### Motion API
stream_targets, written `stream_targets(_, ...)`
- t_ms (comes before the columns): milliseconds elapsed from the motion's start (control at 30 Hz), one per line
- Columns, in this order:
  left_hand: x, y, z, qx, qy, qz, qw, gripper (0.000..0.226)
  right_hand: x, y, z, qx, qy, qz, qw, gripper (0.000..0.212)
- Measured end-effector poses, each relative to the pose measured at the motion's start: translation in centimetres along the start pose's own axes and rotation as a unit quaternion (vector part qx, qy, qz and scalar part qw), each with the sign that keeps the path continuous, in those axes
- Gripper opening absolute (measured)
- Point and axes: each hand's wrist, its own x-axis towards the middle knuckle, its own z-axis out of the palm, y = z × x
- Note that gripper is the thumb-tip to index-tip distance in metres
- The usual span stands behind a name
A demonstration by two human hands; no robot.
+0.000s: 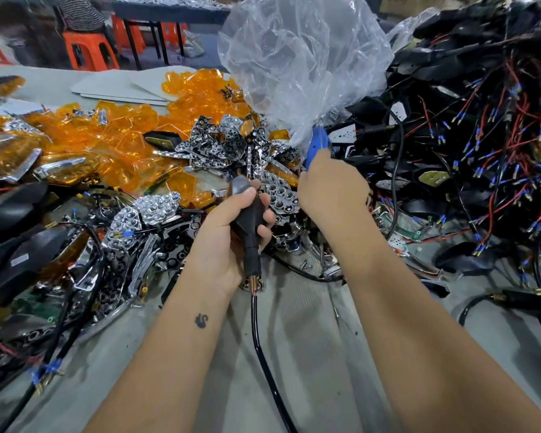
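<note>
Gripping is firm: the housing (pixel 250 214) is held in the left hand (pixel 228 242) above the table (pixel 294 326); the blue tool (pixel 319 142) is clasped by the right hand (pixel 331 189) and should be seated squarely before driving.

Assembly workshop: workbench (pixel 294 323) heaped with amber lenses (pixel 132 132), wired housings (pixel 481 135).

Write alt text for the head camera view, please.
A person's left hand grips a black lamp housing trailing a black cable, while the right hand holds a blue tool. Piles of orange lenses, chrome reflectors and wired black parts surround them on a grey table.
</note>
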Motion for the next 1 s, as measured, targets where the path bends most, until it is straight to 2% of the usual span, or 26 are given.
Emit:
stream_targets(233, 0.3, -0.4, 0.2, 0.056, 0.026, 0.029, 0.998, 0.026, 1.6, 0.9, 0.3, 0.054, -0.047, 0.044, 0.996, 0.082)
stream_targets(367, 0.4, -0.3, 0.2, 0.053, 0.027, 0.034, 0.998, 0.025, 1.5, 1.9, -0.3, 0.117, -0.029, 0.038, 0.992, 0.073)
stream_targets(467, 0.4, -0.3, 0.1, 0.051, 0.025, 0.038, 0.998, 0.024, 1.4, 2.9, -0.8, 0.242, -0.044, 0.052, 0.968, 0.066)
stream_targets(500, 0.4, -0.3, 0.1, 0.049, 0.027, 0.039, 0.998, 0.024, 1.2, 3.2, -1.1, 0.323, -0.06, 0.073, 0.942, 0.061)
stream_targets(600, 0.4, -0.3, 0.1, 0.044, 0.034, 0.044, 0.998, 0.02, 0.5, 3.7, -1.9, 0.528, -0.141, 0.132, 0.827, 0.053)
stream_targets(700, 0.3, -0.4, 0.0, 0.046, 0.042, 0.045, 0.997, 0.003, -0.2, 4.0, -2.7, 0.635, -0.204, 0.129, 0.734, 0.034)
stream_targets(767, 0.3, -0.4, -0.1, 0.058, 0.048, 0.05, 0.996, 0.012, -0.8, 4.1, -3.4, 0.696, -0.227, 0.118, 0.671, 0.017)
stream_targets(833, 0.3, -0.4, -0.1, 0.067, 0.051, 0.056, 0.995, 0.014, -1.3, 4.1, -4.2, 0.745, -0.243, 0.109, 0.611, 0.02)
stream_targets(900, 0.3, -0.5, -0.1, 0.068, 0.058, 0.057, 0.994, 0.015, -1.7, 3.7, -4.7, 0.777, -0.255, 0.096, 0.567, 0.021)
stream_targets(967, 0.3, -0.5, 0.0, 0.065, 0.066, 0.06, 0.994, 0.015, -1.8, 3.1, -5.1, 0.796, -0.251, 0.102, 0.541, 0.012)
stream_targets(1000, 0.3, -0.5, -0.1, 0.062, 0.067, 0.06, 0.994, 0.016, -1.8, 2.8, -5.1, 0.806, -0.241, 0.112, 0.529, 0.016)
